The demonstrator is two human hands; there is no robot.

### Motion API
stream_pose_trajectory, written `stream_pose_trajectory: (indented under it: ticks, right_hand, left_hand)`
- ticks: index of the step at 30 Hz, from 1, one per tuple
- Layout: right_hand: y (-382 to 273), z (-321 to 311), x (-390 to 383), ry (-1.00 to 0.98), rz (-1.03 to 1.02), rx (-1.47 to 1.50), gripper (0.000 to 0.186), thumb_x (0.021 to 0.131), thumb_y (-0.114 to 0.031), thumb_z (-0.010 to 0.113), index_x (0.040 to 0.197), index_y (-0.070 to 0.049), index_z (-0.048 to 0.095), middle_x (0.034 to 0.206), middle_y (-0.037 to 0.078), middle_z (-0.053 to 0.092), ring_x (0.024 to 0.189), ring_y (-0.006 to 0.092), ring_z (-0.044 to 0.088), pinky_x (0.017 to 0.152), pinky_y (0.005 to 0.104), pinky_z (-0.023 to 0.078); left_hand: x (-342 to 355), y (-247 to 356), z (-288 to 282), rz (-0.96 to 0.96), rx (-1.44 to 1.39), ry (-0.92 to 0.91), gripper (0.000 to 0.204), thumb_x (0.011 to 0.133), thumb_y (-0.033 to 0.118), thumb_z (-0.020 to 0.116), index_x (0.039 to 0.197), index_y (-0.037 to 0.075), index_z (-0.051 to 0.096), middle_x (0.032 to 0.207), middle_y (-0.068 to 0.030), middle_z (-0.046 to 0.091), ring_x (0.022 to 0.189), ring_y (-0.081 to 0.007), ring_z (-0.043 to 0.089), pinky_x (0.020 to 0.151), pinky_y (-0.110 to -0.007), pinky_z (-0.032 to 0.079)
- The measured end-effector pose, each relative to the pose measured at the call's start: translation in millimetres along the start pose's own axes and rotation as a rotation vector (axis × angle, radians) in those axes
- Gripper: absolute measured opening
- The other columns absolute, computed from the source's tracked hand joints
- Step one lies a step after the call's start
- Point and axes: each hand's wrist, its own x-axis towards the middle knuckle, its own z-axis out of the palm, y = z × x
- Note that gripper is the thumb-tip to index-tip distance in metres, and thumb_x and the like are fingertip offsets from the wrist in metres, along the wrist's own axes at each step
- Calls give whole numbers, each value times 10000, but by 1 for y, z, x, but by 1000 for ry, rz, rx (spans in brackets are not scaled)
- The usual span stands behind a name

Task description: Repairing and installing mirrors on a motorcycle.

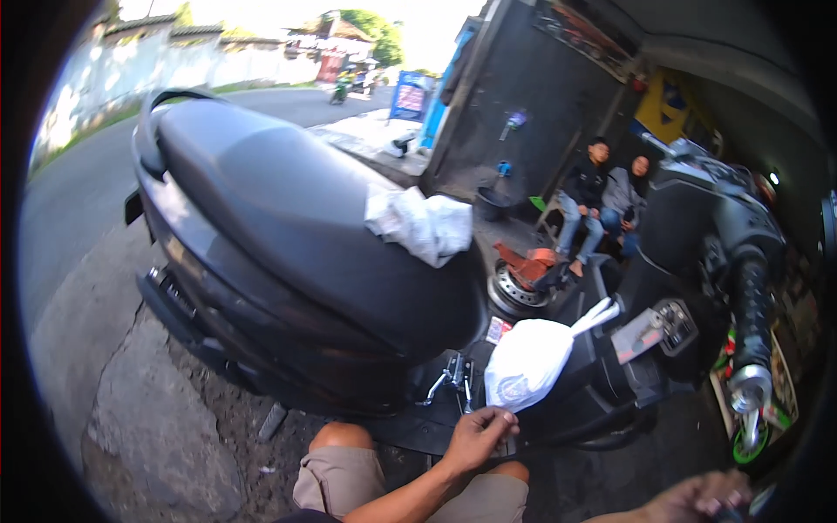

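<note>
My left hand point(478, 440) is closed in a pinch above the scooter's floorboard, just below a knotted white plastic bag point(527, 362). What its fingers hold, if anything, is too small to make out. My right hand point(697, 499) is low at the right, its fingers curled and blurred. Beside the bag, small metal tools point(453, 375) rest on the floorboard. The dark scooter point(296, 235) fills the middle, with a crumpled white cloth point(418, 222) on its seat.
The scooter's handlebar grip point(751, 305) juts in at the right. Beyond the bag are a wheel rim point(514, 292) and an orange piece point(527, 261). Two people point(602, 192) sit against the back wall. A road point(305, 106) runs at the upper left, past a blue sign point(408, 96).
</note>
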Motion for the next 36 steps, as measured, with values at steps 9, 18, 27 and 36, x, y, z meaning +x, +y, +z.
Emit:
stream_pose_trajectory:
  ticks: [9, 18, 27, 36]
  right_hand:
    - [26, -109, -143, -139, 863, -810, 394, 936, -276, 656, 1195, -28, 495, 871, 41, 573, 729, 108, 544, 660, 260, 459]
    - [43, -119, -99, -148, 744, -756, 413, 994, -350, 566, 1241, -20, 543, 862, 50, 610, 771, 113, 577, 699, 279, 473]
    - [76, -145, -88, -120, 600, -646, 385, 907, -199, 652, 1234, -27, 542, 850, 95, 672, 757, 206, 659, 704, 333, 508]
    - [125, -136, -110, 440, 765, 202, 481, 863, -137, 698, 1262, -6, 463, 1109, 117, 589, 873, 147, 611, 718, 310, 516]
  left_hand:
    - [58, 99, 84, 192, 27, -346, 310, 1004, 266, 544, 1012, -29, 640, 926, -139, 688, 538, -86, 515, 468, -233, 425]
    - [64, 133, 155, 251, 181, -460, 302, 1012, 273, 547, 989, -15, 635, 742, -95, 664, 482, -64, 489, 428, -213, 362]
    - [82, 146, 172, 379, 458, -457, 366, 991, 330, 568, 968, -26, 647, 747, -130, 677, 471, -104, 540, 431, -237, 423]
    - [100, 138, 203, 649, 641, -244, 340, 1006, 307, 550, 1048, -16, 645, 704, -71, 633, 513, -87, 542, 444, -206, 381]
